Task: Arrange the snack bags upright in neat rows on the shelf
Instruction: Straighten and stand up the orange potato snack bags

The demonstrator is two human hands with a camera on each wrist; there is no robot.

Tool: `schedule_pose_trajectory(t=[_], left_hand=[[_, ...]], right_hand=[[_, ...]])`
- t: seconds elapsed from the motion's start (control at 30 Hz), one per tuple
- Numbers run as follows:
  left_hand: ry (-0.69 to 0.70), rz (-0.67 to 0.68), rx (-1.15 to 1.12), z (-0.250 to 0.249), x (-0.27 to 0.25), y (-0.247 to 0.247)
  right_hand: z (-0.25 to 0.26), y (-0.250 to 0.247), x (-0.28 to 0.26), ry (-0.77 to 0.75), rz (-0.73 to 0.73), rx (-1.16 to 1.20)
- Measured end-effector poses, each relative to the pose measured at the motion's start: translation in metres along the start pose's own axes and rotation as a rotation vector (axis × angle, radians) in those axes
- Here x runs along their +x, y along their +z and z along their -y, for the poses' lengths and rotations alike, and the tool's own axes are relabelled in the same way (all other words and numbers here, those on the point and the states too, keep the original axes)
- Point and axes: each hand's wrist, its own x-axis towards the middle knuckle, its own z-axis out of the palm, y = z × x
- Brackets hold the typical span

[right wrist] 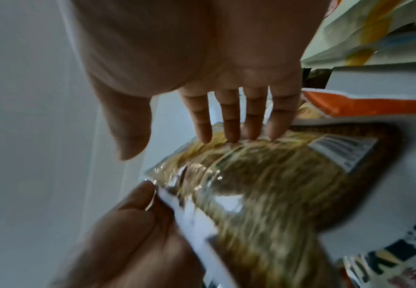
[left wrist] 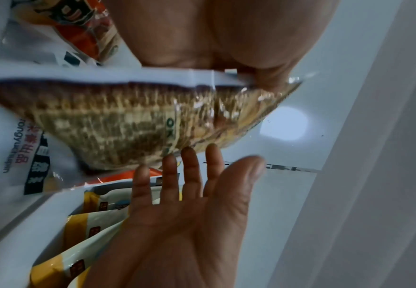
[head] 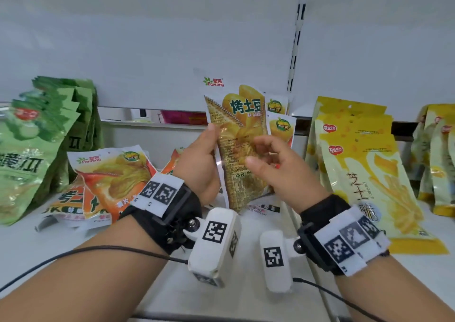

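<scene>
Shelf (head: 246, 284) fills lower frame. Far left: cucumber bags (head: 37, 149) upright. Lower left-centre: toppled potato bags (head: 105, 181) lying flat. Centre: held bag (head: 240, 149) btwn both hands, w/ two standing potato bags (head: 280, 117) behind. Right: cheese-stick bags (head: 364, 169) leaning back, more bags (head: 438, 154) at far right edge.

Held bag: the tan-and-yellow glossy plastic-film snack bag (head: 242, 149) crinkles and throws glints.
Flat bags: the orange-and-white shiny film bags (head: 103, 186) reflect light.
Shelf: the white smooth shelf board (head: 73, 252) looks like painted metal, faintly glossy.
Wrist straps: the black matt cloth wrist bands (head: 172, 213).
</scene>
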Motion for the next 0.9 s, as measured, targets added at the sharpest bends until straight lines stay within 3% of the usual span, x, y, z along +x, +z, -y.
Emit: schedule_pose_trajectory(t=[0.1, 0.2, 0.37, 0.53, 0.67, 0.77, 0.9], left_hand=[[0.014, 0.078, 0.028, -0.009, -0.004, -0.009], [0.037, 0.072, 0.083, -0.017, -0.009, -0.02], [0.079, -0.152, 0.41, -0.023, -0.005, -0.041], [-0.024, -0.149, 0.367, -0.017, -0.002, -0.068], [-0.055, -0.294, 0.382, -0.016, 0.004, -0.082], [-0.024, -0.358, 0.558, -0.015, 0.004, -0.09], [0.07, -0.484, 0.842, -0.018, 0.002, -0.093]], right_hand=[[0.017, 0.009, -0.002, 0.005, 0.031, -0.121], [0.028, 0.013, -0.002, -0.046, -0.054, -0.202], [0.038, 0.014, 0.001, 0.07, -0.099, 0.082], [0.027, 0.029, 0.012, 0.27, -0.03, 0.231], [0.004, 0.027, 0.024, 0.405, -0.242, 0.087], [-0.01, 0.015, 0.03, 0.453, -0.443, -0.033], [-0.027, 0.001, 0.036, 0.563, -0.514, -0.051]])
